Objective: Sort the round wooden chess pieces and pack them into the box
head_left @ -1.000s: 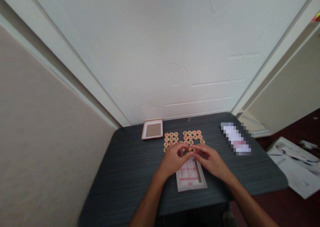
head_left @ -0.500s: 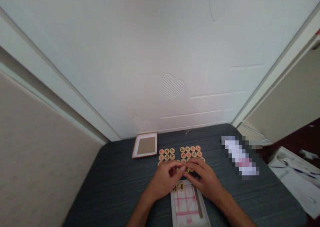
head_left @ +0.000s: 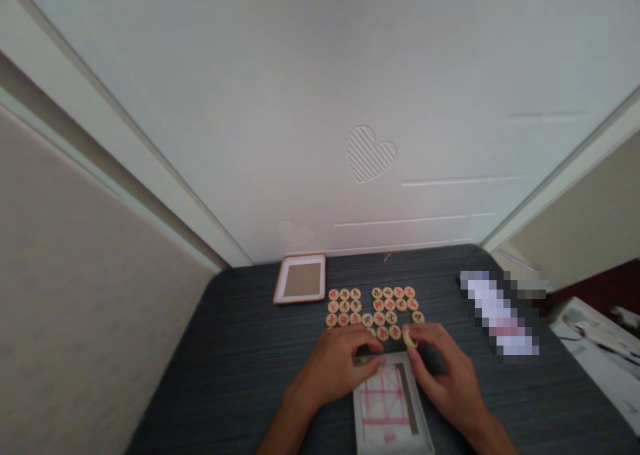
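Round wooden Chinese chess pieces (head_left: 379, 318) with red or dark characters lie in rows on the dark table. My right hand (head_left: 447, 371) pinches one chess piece (head_left: 409, 337), tilted on edge, at the near right end of the rows. My left hand (head_left: 343, 365) has its thumb and index finger apart, with nothing seen between them. It reaches over the upper left corner of an open white box (head_left: 431, 435), in which a sheet with pink grid lines lies. That hand hides the box's corner and part of the nearest row.
A shallow box lid (head_left: 304, 280) with a pale rim lies at the table's back left. To the right is a blurred-out, pixelated object (head_left: 500, 315). A white panel with embossed hearts (head_left: 371, 155) rises behind the table (head_left: 240, 348). White items (head_left: 595, 355) stand beyond the right edge.
My hands, together over the near row before, have moved apart. The right hand has gone right and now pinches a tilted piece. The view has shifted slightly.
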The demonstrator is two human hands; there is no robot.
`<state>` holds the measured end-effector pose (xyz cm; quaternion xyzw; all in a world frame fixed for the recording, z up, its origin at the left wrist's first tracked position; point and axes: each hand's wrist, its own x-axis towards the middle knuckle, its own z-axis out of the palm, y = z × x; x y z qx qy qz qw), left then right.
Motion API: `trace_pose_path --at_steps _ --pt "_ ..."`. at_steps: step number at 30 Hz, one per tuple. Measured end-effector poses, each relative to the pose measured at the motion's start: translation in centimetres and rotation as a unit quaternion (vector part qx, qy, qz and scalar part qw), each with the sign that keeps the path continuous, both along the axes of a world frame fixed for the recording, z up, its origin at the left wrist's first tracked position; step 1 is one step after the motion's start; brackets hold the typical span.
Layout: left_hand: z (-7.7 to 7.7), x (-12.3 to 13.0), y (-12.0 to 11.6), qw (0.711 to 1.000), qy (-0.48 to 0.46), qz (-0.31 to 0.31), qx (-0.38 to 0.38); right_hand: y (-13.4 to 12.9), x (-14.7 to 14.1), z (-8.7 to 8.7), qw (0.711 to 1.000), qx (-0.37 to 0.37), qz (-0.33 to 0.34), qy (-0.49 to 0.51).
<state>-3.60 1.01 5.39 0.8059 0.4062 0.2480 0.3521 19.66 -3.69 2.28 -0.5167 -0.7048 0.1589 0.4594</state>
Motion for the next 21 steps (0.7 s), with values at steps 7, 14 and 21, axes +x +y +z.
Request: trace_pose_path --at_steps 7,14,21 --pt "-0.4 -0.2 -0.1 0.999 0.027 -0.028 0.011 -3.1 -1.2 -1.9 0.999 0.011 0.028 -0.013" --pt "-0.5 -0.3 -0.1 1.000 0.012 -0.023 0.008 -2.9 -1.3 -2.1 0.994 0.011 0.066 -0.082" --pt "-0.5 -0.2 -0.1 0.999 0.013 -0.037 0.013 -2.9 -1.3 -1.9 0.989 -0.005 0.082 -0.123"
